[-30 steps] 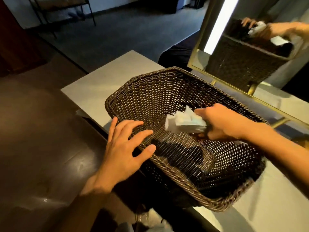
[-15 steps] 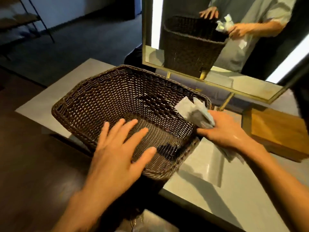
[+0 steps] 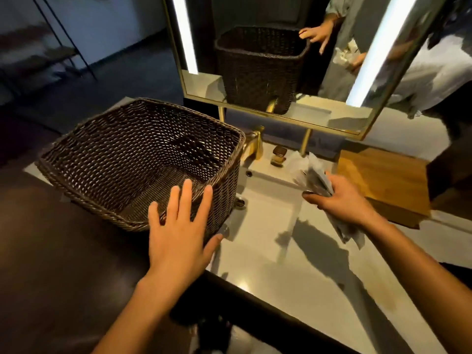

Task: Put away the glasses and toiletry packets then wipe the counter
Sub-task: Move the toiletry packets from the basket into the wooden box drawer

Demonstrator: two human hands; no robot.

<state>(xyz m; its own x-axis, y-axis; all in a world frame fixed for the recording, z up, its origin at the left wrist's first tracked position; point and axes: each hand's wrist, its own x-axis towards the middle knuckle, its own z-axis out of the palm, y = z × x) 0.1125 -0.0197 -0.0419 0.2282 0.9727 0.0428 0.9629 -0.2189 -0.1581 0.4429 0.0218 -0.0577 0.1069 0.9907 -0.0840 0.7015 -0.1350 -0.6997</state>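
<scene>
A dark brown wicker basket [image 3: 107, 139] stands on the left part of the pale counter [image 3: 319, 290]; its inside looks empty. My left hand [image 3: 178, 231] lies flat, fingers spread, against the basket's near right corner. My right hand [image 3: 342, 198] is out over the sink to the right of the basket, closed around a bundle of pale toiletry packets [image 3: 315, 175] that stick up from my fist; more wrapping hangs below my wrist. No glasses are visible.
A sunken white sink [image 3: 268, 215] with a gold faucet [image 3: 252, 146] sits between basket and a wooden tray [image 3: 388, 185] at the right. A gold-framed mirror [image 3: 281, 60] with light strips stands behind. Dark floor lies to the left.
My right hand has lifted the packets out of the basket and carried them right, over the sink. The left hand has stayed at the basket's near rim. The view has swung right.
</scene>
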